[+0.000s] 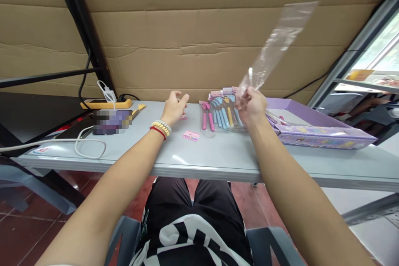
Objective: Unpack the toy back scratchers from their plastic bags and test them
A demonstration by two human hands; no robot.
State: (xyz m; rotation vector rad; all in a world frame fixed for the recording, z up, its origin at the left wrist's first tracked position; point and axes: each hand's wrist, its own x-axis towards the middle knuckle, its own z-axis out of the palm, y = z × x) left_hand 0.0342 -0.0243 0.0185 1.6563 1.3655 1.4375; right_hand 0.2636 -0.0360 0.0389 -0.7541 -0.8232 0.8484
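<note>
My right hand (pixel 252 106) is raised above the grey table (pixel 218 153) and pinches the lower end of a long clear plastic sleeve (pixel 277 45) that sticks up to the right. My left hand (pixel 175 106) hovers over the table with fingers loosely curled and apart, holding nothing; bead bracelets ring its wrist. Between the hands lie several pink and blue plastic utensils (pixel 220 114) in clear packs. A small pink label card (pixel 190 135) lies on the table near my left wrist.
A purple tray box (pixel 314 126) sits at the right. At the left are a phone (pixel 111 121), a yellow power strip (pixel 106 104) with a white charger and a looped white cable (pixel 87 147). Cardboard lines the wall behind.
</note>
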